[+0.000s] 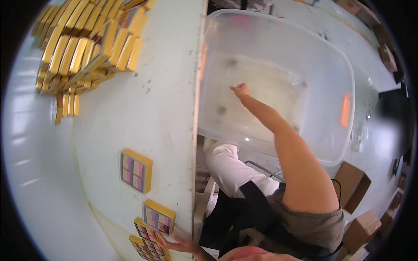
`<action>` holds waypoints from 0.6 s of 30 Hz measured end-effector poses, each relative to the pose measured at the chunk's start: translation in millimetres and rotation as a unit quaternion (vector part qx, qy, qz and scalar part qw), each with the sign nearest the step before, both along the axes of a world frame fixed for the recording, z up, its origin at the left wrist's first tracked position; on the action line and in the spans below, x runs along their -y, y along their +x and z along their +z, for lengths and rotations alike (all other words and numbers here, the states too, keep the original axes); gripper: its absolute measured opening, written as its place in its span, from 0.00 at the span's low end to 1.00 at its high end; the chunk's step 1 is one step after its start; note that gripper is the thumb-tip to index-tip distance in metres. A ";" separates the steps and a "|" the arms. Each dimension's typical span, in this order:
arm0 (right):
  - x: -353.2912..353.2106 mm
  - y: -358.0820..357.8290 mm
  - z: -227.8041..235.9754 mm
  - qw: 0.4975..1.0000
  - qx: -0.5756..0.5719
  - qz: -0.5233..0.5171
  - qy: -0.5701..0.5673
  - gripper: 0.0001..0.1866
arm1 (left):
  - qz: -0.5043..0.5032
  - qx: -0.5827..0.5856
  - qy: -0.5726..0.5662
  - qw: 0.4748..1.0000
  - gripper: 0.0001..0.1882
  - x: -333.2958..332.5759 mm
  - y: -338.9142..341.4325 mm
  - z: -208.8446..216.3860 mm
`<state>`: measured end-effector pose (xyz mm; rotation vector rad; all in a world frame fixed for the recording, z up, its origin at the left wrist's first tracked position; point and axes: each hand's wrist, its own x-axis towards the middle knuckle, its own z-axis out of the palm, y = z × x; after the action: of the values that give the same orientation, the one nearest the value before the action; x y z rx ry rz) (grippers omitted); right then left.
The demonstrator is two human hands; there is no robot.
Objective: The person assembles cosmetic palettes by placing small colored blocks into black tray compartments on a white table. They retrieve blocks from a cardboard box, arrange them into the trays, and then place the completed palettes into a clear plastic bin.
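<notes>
My right hand (241, 90) hangs over a big clear plastic bin (328, 87), its thumb and forefinger apart and nothing visible between them. At the table's near edge, my left hand (178, 244) has its fingers stretched toward several yellow-edged makeup palettes. Closest to it lies a palette (158, 217) with pale, pink and purple squares under a clear face. Two more palettes (148, 245) lie beside and partly below the fingertips; whether they touch is hard to tell. Farther up the table rests a single palette (136, 171) of the same kind.
Stacks of gold-edged palettes (82, 48) stand at the table's far left. The white table (161, 108) ends along a straight edge beside the bin. Open cardboard boxes (352, 187) stand on the floor at right, near a round dark-framed object (392, 126).
</notes>
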<state>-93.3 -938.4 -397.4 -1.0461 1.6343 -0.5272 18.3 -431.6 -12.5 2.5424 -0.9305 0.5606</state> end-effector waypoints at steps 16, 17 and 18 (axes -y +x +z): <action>-179.4 18.3 432.3 0.806 0.436 0.347 -0.200 0.32 | 0.052 -0.051 -0.020 0.997 0.64 -101.9 64.1 51.8; -207.0 38.7 441.4 0.780 0.430 0.419 -0.174 0.31 | 0.055 -0.087 0.022 0.995 0.65 -108.3 71.7 56.7; -232.9 59.8 449.7 0.745 0.428 0.490 -0.146 0.30 | 0.059 -0.122 0.065 0.989 0.66 -112.6 75.7 61.8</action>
<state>-33.4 -705.5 52.4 -1.4221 0.0761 -0.4183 94.0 -319.0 49.3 2.7182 -0.7558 0.2177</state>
